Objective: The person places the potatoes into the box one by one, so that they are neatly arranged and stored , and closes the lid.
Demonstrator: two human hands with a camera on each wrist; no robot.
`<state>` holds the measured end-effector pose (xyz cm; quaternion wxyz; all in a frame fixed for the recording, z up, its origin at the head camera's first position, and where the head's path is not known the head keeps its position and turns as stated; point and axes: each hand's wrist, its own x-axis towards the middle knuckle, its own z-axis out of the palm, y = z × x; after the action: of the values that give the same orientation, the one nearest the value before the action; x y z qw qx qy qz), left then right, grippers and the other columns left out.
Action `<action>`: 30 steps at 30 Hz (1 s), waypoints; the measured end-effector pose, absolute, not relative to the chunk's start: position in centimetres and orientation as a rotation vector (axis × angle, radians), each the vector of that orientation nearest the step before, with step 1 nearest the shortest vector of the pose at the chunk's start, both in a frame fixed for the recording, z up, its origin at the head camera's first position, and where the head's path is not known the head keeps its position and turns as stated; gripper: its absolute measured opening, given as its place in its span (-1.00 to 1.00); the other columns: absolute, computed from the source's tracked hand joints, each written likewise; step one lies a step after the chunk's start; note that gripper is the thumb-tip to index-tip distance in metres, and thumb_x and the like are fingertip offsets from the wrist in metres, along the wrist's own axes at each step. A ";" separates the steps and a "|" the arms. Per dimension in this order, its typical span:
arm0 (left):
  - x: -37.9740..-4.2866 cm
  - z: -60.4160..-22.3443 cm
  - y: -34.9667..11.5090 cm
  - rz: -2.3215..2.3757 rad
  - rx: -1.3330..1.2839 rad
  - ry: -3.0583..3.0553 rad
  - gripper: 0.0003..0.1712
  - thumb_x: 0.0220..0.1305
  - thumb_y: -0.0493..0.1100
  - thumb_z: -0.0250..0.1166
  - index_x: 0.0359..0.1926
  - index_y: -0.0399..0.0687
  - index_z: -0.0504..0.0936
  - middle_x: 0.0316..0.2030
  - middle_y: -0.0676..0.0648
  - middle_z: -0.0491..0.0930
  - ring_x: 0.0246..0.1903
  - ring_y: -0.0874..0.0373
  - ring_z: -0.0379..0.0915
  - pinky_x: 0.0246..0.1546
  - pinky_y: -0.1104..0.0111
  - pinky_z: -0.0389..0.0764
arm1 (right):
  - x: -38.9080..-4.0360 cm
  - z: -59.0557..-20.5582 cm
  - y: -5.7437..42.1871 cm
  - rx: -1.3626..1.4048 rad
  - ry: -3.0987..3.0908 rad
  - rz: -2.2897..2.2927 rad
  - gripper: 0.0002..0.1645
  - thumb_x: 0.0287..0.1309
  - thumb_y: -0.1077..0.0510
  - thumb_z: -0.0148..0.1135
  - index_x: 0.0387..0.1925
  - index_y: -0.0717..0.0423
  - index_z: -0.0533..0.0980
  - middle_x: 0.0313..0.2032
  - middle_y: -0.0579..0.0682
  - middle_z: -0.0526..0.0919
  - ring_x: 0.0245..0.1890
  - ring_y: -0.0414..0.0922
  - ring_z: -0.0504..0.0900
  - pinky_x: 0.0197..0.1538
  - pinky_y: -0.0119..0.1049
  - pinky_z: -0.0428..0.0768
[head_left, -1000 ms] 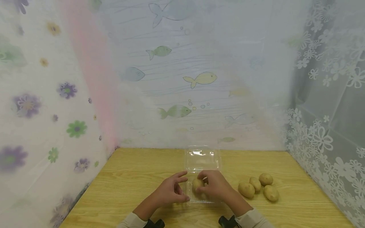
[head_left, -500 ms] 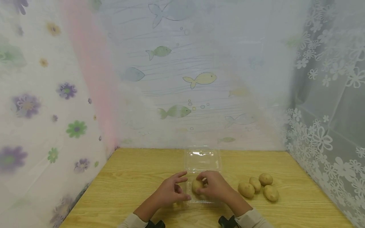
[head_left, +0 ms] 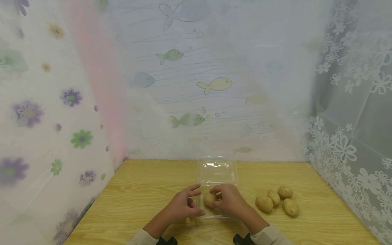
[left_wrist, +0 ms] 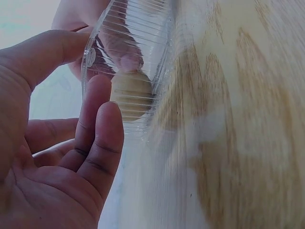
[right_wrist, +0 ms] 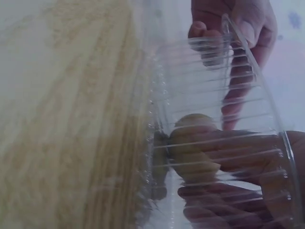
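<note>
A clear plastic clamshell container (head_left: 217, 174) lies unfolded on the table, its lid tipped back on the far side. Inside its base, a potato (head_left: 209, 199) is held between the thumb and fingers of my right hand (head_left: 231, 201). My left hand (head_left: 183, 205) steadies the base at its left side. In the left wrist view the thumb meets the rim, and curled fingers (left_wrist: 108, 129) lie by the ribbed wall. Through that wall the potato (left_wrist: 132, 98) shows close to the bottom. The right wrist view also shows the potato (right_wrist: 190, 148) behind the ribbed plastic.
Several loose potatoes (head_left: 264, 204) sit grouped on the wood-grain table (head_left: 147, 177), right of the container. Behind stands a curtain (head_left: 183, 102) printed with fish. Flowered sheets close off the left (head_left: 55, 136) and right (head_left: 349, 146) sides.
My right hand and the potato have shifted slightly left within the container's base. The left hand stays nearly still, and the loose potatoes have not moved.
</note>
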<state>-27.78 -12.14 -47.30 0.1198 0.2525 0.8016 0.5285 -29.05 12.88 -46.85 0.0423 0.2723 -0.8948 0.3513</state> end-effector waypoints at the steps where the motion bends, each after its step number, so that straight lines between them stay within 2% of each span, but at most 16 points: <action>1: -27.8 -47.3 -12.1 1.547 0.738 2.339 0.07 0.17 -0.05 0.60 0.60 0.07 0.22 0.46 -0.31 0.36 -0.41 0.15 0.64 -0.47 0.36 0.62 | -29.0 -46.9 12.8 0.821 -2.738 1.081 -0.53 -0.02 0.19 0.65 -0.03 0.22 0.70 0.01 0.15 0.77 -0.20 0.01 0.83 -0.18 -0.31 0.75; 9: -28.0 -47.4 -12.0 1.529 0.744 2.366 0.09 0.14 -0.04 0.62 0.60 0.07 0.23 0.45 -0.31 0.39 -0.41 0.15 0.65 -0.45 0.36 0.64 | -29.0 -47.1 12.7 0.761 -2.727 1.107 -0.48 -0.04 0.15 0.67 -0.02 0.24 0.71 0.02 0.21 0.75 -0.26 -0.03 0.83 -0.23 -0.38 0.73; 13: -28.0 -47.3 -11.9 1.522 0.733 2.373 0.08 0.14 -0.05 0.62 0.60 0.07 0.24 0.45 -0.30 0.39 -0.40 0.14 0.65 -0.44 0.35 0.64 | -29.0 -47.1 12.6 0.771 -2.723 1.113 -0.49 -0.03 0.17 0.66 -0.01 0.26 0.70 0.02 0.20 0.76 -0.25 -0.01 0.84 -0.23 -0.35 0.74; 20: -27.8 -47.3 -11.9 1.511 0.742 2.389 0.08 0.14 -0.05 0.62 0.60 0.05 0.24 0.43 -0.31 0.41 -0.41 0.14 0.66 -0.44 0.36 0.65 | -29.1 -47.2 12.4 0.792 -2.737 1.078 -0.53 0.01 0.17 0.63 0.00 0.19 0.72 0.02 0.16 0.77 -0.25 -0.01 0.84 -0.24 -0.37 0.73; 30: -27.9 -47.3 -11.9 1.496 0.753 2.399 0.08 0.15 -0.05 0.61 0.60 0.03 0.23 0.43 -0.31 0.41 -0.41 0.15 0.66 -0.44 0.36 0.65 | -29.0 -47.2 12.3 0.804 -2.743 1.001 -0.52 0.06 0.11 0.60 0.03 0.16 0.71 0.03 0.12 0.78 -0.21 0.03 0.83 -0.19 -0.27 0.75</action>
<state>-27.90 -11.86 -47.33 0.1076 0.2559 0.8153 0.5082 -28.95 12.32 -47.19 0.0564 0.2652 -0.9042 0.3300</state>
